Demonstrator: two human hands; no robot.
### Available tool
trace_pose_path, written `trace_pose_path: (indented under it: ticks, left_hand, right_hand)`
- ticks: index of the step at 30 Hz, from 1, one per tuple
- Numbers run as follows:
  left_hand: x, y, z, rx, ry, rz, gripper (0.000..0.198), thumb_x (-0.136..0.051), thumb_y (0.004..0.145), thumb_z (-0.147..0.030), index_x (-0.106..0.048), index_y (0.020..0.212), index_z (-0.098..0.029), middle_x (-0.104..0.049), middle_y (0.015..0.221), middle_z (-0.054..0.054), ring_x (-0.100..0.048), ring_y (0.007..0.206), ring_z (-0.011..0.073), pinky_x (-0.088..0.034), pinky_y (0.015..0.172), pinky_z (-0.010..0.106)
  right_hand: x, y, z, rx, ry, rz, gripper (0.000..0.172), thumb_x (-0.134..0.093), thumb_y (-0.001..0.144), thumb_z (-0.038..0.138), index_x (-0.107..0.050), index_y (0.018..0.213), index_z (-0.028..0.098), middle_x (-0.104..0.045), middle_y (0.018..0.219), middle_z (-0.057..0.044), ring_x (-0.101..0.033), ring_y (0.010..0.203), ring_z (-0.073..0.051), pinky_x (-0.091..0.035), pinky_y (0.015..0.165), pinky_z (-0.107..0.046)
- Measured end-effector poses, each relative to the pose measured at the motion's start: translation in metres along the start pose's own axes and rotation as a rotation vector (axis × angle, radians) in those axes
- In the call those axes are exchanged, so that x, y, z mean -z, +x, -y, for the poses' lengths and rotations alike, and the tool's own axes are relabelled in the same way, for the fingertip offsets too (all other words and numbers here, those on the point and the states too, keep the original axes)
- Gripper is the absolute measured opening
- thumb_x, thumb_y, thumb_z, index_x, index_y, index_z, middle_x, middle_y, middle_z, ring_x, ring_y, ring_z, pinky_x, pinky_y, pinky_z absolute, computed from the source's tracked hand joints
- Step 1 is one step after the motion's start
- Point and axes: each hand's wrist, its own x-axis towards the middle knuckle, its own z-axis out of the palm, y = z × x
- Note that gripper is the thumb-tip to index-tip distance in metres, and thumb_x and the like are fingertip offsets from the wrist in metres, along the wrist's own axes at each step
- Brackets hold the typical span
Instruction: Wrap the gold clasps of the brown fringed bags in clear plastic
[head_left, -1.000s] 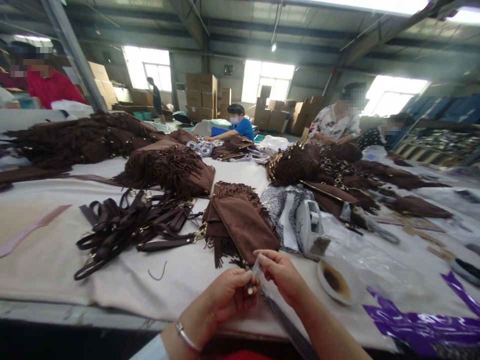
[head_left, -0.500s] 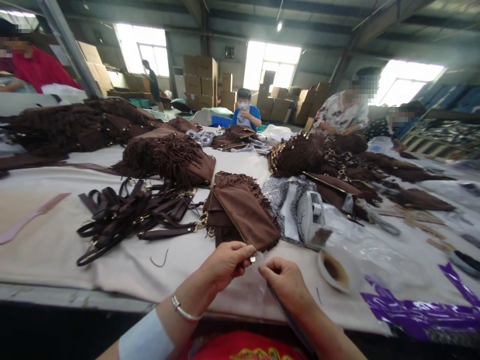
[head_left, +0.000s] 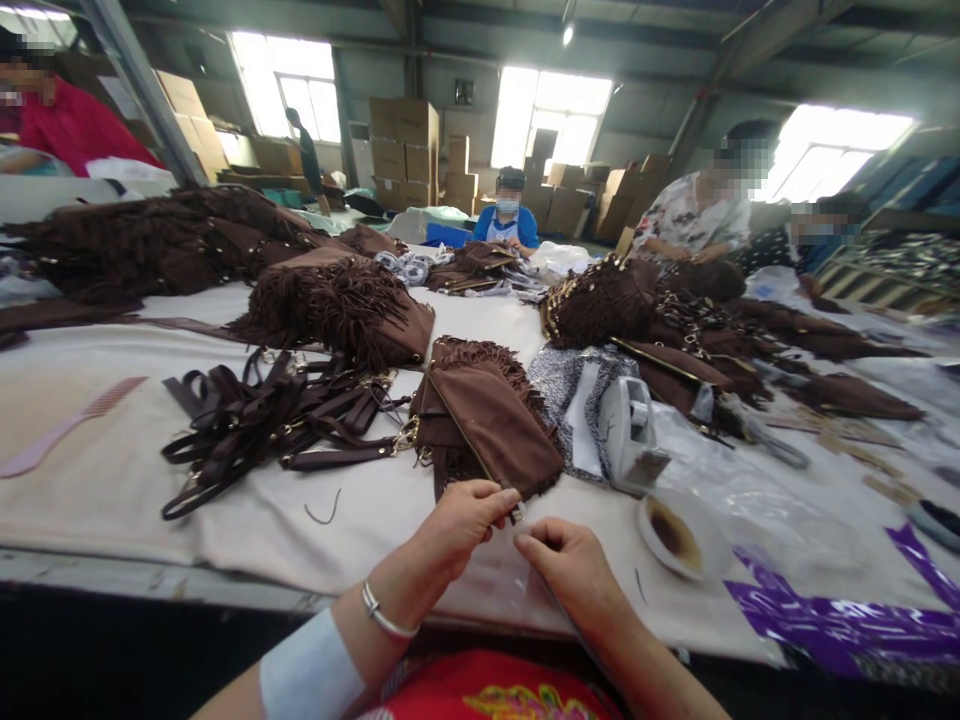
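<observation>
Both hands are close together over the near edge of the white cloth. The left hand has its thumb and fingers pinched tight on a small dark piece with a shiny end. That piece is near the bottom corner of the brown pouch, and I cannot tell if they are joined. The right hand is curled, its thumb and pointing finger pressed together just beside the shiny end; what they pinch is too small to tell. A thin gray strip runs down beside this hand. Dark straps lie in a heap left of the pouch, and a gray tape holder stands right of it.
</observation>
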Motion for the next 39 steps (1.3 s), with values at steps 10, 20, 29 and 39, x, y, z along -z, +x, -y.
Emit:
trace_pose_path:
  ticks: [10, 20, 29, 39]
  left_hand:
    - [0.001, -0.003, 0.004, -0.046, 0.105, -0.036, 0.035, -0.068, 0.071, -0.048, -0.061, 0.061, -0.015, -0.052, 0.056, -0.002, -0.040, 0.054, 0.0100, -0.026, 0.054, 0.026]
    - [0.000, -0.005, 0.003, -0.028, 0.193, -0.063, 0.038, -0.067, 0.071, -0.051, -0.063, 0.063, -0.015, -0.057, 0.060, 0.000, -0.048, 0.060, 0.0128, -0.033, 0.056, 0.024]
    - [0.009, -0.039, 0.016, 0.269, -0.153, 0.028, 0.050, -0.076, 0.062, -0.058, -0.062, 0.084, -0.015, -0.066, 0.078, 0.006, -0.063, 0.070, 0.0179, -0.047, 0.065, 0.030]
    - [0.012, -0.032, 0.035, 0.160, 0.013, -0.107, 0.032, -0.065, 0.071, -0.047, -0.055, 0.063, -0.018, -0.057, 0.052, -0.001, -0.051, 0.043, 0.0121, -0.037, 0.044, 0.023]
  right_hand:
    - [0.000, -0.002, 0.000, -0.088, 0.140, 0.030, 0.029, -0.066, 0.069, 0.042, -0.066, 0.061, 0.014, -0.057, 0.056, 0.000, -0.045, 0.058, -0.013, -0.034, 0.056, -0.026]
    - [-0.005, 0.009, 0.002, -0.102, 0.267, 0.022, 0.038, -0.070, 0.067, 0.052, -0.067, 0.062, 0.014, -0.053, 0.053, 0.001, -0.041, 0.053, -0.011, -0.032, 0.052, -0.025]
    - [-0.030, 0.010, -0.014, -0.208, 0.513, 0.064, 0.043, -0.076, 0.061, 0.055, -0.062, 0.064, 0.014, -0.060, 0.057, -0.001, -0.049, 0.053, -0.013, -0.036, 0.052, -0.024]
    - [-0.038, 0.006, -0.011, -0.263, 0.412, 0.133, 0.046, -0.068, 0.065, 0.060, -0.057, 0.062, 0.016, -0.054, 0.050, 0.003, -0.045, 0.045, -0.010, -0.033, 0.044, -0.023]
